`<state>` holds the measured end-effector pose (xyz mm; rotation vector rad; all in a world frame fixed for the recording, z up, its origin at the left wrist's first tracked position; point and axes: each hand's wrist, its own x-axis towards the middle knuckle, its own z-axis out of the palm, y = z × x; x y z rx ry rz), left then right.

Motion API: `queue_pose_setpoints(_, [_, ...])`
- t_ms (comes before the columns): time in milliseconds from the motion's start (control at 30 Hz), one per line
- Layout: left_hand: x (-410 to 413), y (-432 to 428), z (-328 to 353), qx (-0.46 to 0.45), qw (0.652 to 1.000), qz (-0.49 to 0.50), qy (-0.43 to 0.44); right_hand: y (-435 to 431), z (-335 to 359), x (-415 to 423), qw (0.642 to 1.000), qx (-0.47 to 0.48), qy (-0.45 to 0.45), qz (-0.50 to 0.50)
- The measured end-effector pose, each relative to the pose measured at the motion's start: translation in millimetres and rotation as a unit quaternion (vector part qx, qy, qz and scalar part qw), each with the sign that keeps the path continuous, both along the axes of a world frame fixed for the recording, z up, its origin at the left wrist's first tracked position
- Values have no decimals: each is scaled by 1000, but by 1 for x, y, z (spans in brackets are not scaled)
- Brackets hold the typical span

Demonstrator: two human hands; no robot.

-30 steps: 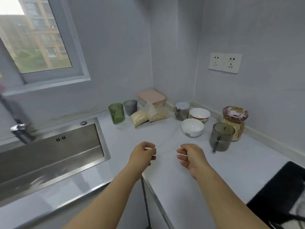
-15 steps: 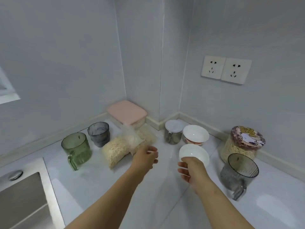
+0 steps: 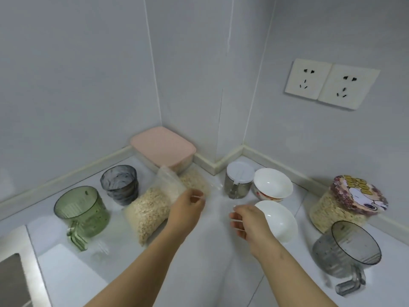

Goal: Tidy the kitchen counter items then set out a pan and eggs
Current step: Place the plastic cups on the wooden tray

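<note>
Two clear bags of oats lie on the white counter (image 3: pixel 205 269), a big one (image 3: pixel 146 211) in front and a smaller one (image 3: pixel 195 180) behind it. My left hand (image 3: pixel 187 210) hovers at the big bag's right edge with fingers loosely curled; I cannot tell if it touches the bag. My right hand (image 3: pixel 247 222) hangs beside the plain white bowl (image 3: pixel 282 220), fingers loosely curled and holding nothing. No pan or eggs are in view.
A pink-lidded box (image 3: pixel 163 147) sits in the corner. A green mug (image 3: pixel 81 211) and a grey cup (image 3: pixel 120 185) stand left. Right are a white-lidded jar (image 3: pixel 240 176), a patterned bowl (image 3: pixel 273 185), a cartoon-lidded oat jar (image 3: pixel 358 196) and a grey mug (image 3: pixel 347 249). The sink edge (image 3: pixel 13 278) lies at the far left.
The view has turned right and closed in on the corner; the window and most of the sink have left it. Both hands have reached forward to the oat bag and the white bowl.
</note>
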<state>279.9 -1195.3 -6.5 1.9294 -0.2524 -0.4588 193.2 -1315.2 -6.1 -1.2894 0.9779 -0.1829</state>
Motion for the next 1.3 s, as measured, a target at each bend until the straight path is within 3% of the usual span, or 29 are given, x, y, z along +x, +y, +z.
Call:
queue_pose_setpoints(100, [-3,35,4,18,996,56,-62,29,-2,18,999,10,-10,48])
queue_pose_setpoints(233, [-8,104,13,-20,989,141,-44,72,-3,42,992,14,-27,121])
queue_pose_setpoints(333, [0,155,12,10,955,270,-118,107,2,66,984,3,-36,172])
queue_pose_setpoints(400, [13,176,9,27,927,361,-103,126,3,80,979,-2,-44,198])
queue_pose_setpoints(467, [27,192,-1,83,915,394,-30,143,2,92,975,-4,-43,218])
queue_pose_setpoints(567, [40,205,-17,131,930,338,62,161,-2,101,971,-3,-30,236])
queue_pose_setpoints(667, [43,206,-23,21,952,290,92,165,-5,99,972,1,-22,235])
queue_pose_setpoints(833, [21,190,-5,-150,917,369,18,148,1,81,977,-8,-28,213])
queue_pose_setpoints(967, [-1,152,32,-190,930,308,-68,116,10,54,985,-24,-36,167])
queue_pose_setpoints(1167, [-25,65,68,-247,952,180,9,56,31,-9,995,-34,-65,63])
queue_pose_setpoints(1300, [-63,5,66,-218,971,83,41,13,38,-68,994,-80,-71,-29])
